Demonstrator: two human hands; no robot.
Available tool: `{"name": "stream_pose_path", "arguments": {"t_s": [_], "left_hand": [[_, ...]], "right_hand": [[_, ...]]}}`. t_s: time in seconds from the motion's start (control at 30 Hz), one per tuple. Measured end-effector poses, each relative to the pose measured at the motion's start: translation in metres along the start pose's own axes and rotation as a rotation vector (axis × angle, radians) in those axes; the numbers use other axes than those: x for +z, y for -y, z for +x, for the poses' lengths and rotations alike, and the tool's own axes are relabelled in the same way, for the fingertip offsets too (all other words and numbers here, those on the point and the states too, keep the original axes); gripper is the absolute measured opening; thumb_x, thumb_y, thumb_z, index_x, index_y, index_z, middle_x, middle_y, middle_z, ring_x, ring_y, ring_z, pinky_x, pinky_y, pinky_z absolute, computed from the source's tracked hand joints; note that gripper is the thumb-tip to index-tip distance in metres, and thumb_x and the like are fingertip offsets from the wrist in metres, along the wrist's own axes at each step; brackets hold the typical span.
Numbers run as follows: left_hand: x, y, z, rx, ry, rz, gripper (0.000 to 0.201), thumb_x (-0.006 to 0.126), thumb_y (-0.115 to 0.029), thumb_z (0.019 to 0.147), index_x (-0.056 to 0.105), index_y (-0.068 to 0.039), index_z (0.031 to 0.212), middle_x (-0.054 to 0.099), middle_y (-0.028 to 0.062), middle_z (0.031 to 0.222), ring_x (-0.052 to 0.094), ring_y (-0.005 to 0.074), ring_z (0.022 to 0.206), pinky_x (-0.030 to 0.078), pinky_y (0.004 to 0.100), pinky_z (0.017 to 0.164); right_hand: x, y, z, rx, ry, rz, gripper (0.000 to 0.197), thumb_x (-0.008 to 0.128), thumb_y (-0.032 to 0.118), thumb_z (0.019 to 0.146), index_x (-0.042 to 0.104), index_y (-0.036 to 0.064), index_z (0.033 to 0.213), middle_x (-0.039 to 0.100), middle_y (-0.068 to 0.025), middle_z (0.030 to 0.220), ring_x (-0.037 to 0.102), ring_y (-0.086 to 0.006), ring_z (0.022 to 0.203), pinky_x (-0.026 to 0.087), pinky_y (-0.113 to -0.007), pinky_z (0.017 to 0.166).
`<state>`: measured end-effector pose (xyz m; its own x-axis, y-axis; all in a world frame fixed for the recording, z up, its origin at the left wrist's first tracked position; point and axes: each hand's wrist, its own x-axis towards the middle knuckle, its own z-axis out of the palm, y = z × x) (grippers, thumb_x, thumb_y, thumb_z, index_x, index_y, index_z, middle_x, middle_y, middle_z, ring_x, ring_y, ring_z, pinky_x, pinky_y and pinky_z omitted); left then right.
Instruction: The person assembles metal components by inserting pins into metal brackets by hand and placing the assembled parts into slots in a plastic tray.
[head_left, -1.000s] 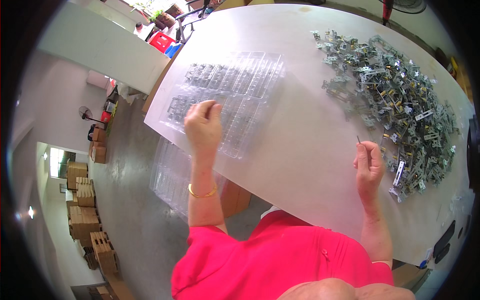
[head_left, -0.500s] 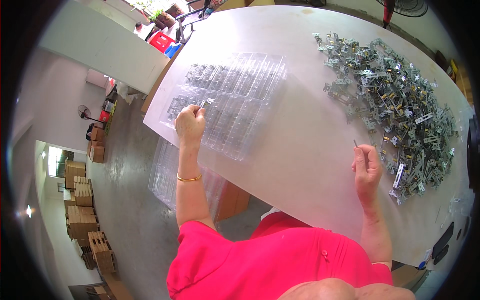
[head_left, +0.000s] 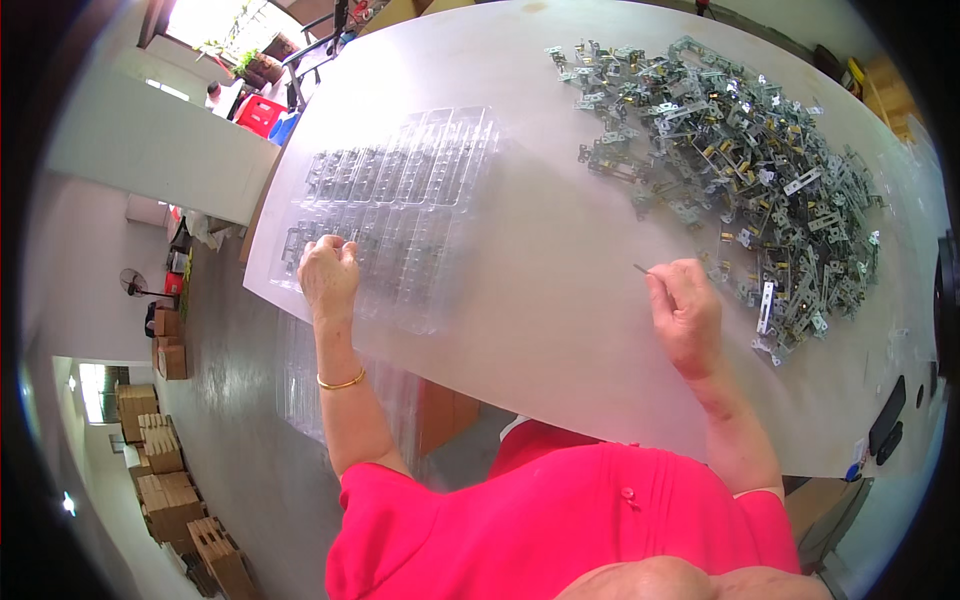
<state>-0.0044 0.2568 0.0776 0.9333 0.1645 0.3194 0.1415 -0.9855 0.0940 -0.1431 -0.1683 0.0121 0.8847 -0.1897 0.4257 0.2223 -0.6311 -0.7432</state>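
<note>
White bench (head_left: 560, 310) carries a clear plastic tray (head_left: 440, 206) close to its left corner, w/ rows of small metal pcs inside. A pile of metal parts (head_left: 745, 150) spreads along the far and right edges. Between tray and pile stays one bare strip, going from the far edge down to the near edge, so there is good room for moving; on the L side the tray leaves only little margin to the edge. Dark flat device (head_left: 887, 415) lies by the right edge.

L hand (head_left: 330, 275) is over the tray's near-left part, fingertips together; what they pinch, if anything, I cannot tell for sure. R hand (head_left: 688, 315) is curled, thumb and index pinching a thin rod (head_left: 641, 268), just beside the pile's near-left side.

Vs. 0.5 s ago: the whole view is shifted, bench appears more to the left; the rod now points leftward, before it was nearly upright in view; the metal pc. then visible at L fingertips is now mostly hidden.
</note>
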Motion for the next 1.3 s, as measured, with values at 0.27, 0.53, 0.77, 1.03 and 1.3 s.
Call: {"name": "stream_pose_path", "arguments": {"t_s": [0.27,0.53,0.77,1.03,1.3], "left_hand": [[-0.057,-0.099,-0.038,0.217,-0.233,-0.579,0.010,0.071,-0.010,0.089,0.073,-0.002,0.094,0.069,0.0104,0.095,0.065,0.0245,0.086,0.051,0.0351,0.081],[-0.139,-0.175,-0.102,0.599,-0.011,-1.172,0.012,0.069,-0.009,0.090,0.071,0.002,0.095,0.063,0.0112,0.093,0.058,0.0181,0.082,0.047,0.0297,0.073],[-0.152,-0.195,-0.123,0.698,0.343,-1.637,0.036,0.061,-0.033,0.098,0.072,0.000,0.092,0.059,0.0087,0.082,0.051,0.0158,0.071,0.044,0.0359,0.070],[-0.150,-0.206,-0.126,0.929,0.620,-1.992,0.050,0.046,-0.041,0.106,0.073,0.001,0.096,0.059,0.0088,0.093,0.053,0.0181,0.078,0.041,0.0330,0.064],[-0.144,-0.217,-0.141,0.994,0.494,-2.020,0.050,0.035,-0.044,0.105,0.074,-0.013,0.095,0.065,0.0028,0.086,0.058,0.0207,0.069,0.046,0.0328,0.062]], "right_hand": [[-0.001,-0.006,-0.006,-0.054,0.008,-0.348,0.012,0.070,0.003,0.088,0.062,0.0057,0.096,0.056,-0.0089,0.093,0.063,-0.0294,0.072,0.052,-0.040,0.060],[0.000,-0.012,-0.006,-0.034,-0.013,-0.419,0.014,0.069,0.005,0.089,0.062,0.0071,0.102,0.056,-0.0085,0.096,0.065,-0.0312,0.077,0.053,-0.042,0.063],[-0.013,0.000,0.001,-0.053,-0.027,-0.257,0.016,0.068,0.009,0.093,0.065,0.0059,0.108,0.059,-0.0059,0.097,0.063,-0.0233,0.071,0.051,-0.035,0.061],[-0.087,0.072,0.011,0.334,0.239,0.781,0.022,0.067,0.016,0.096,0.068,-0.0024,0.109,0.061,0.0001,0.082,0.050,-0.0030,0.065,0.038,-0.020,0.055],[-0.112,0.124,-0.002,0.163,0.383,1.300,0.048,0.070,0.023,0.093,0.061,-0.0173,0.117,0.070,-0.0100,0.077,0.052,-0.0056,0.051,0.036,-0.022,0.046]]}}
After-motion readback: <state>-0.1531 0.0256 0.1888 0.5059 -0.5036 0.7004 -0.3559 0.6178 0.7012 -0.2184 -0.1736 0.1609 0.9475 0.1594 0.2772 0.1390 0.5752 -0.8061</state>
